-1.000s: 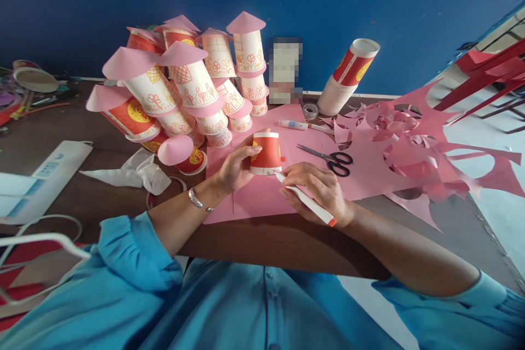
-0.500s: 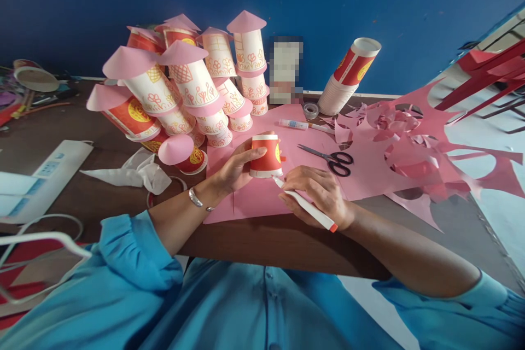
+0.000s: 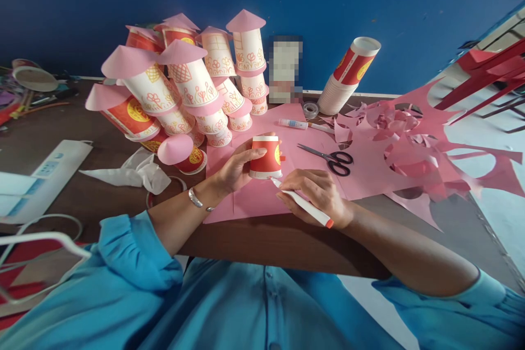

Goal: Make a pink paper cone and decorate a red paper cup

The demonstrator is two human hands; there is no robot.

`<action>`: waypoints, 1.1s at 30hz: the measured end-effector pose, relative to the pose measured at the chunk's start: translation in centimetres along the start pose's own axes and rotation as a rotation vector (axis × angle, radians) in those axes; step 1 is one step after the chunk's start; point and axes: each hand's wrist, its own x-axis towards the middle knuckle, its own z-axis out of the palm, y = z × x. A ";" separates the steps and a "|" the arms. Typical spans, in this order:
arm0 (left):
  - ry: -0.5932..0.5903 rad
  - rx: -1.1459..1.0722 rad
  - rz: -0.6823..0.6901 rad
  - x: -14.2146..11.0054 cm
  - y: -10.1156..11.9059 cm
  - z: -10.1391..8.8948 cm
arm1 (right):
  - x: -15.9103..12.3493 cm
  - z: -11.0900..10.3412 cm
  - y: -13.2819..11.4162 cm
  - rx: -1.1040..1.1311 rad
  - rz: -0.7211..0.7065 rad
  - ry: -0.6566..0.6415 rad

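A red paper cup [image 3: 264,159] with a yellow emblem and white ends is gripped in my left hand [image 3: 238,168], thumb across its front. My right hand [image 3: 314,191] holds a white marker pen [image 3: 308,208] with an orange end cap. Its tip meets the cup's lower white edge, or lies very close to it. Under both hands lies pink paper [image 3: 254,199]. Black scissors [image 3: 328,159] rest on it just beyond my right hand, and a glue stick [image 3: 293,123] lies farther back.
Cup towers [image 3: 188,74] with pink cone tops stand at the back left. A tall stack of paper cups [image 3: 340,87] leans at the back right, near a tape roll [image 3: 310,110]. Cut pink scraps [image 3: 410,142] cover the right side. Crumpled white tissue [image 3: 139,170] lies left.
The marker tip has shifted slightly left along the cup's lower edge, my right hand moving with it. The cup stays in nearly the same place in my left hand.
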 end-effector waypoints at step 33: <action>0.013 -0.024 -0.019 0.0 0.1 0.0 | 0.1 -0.1 0.1 -0.005 0.007 0.042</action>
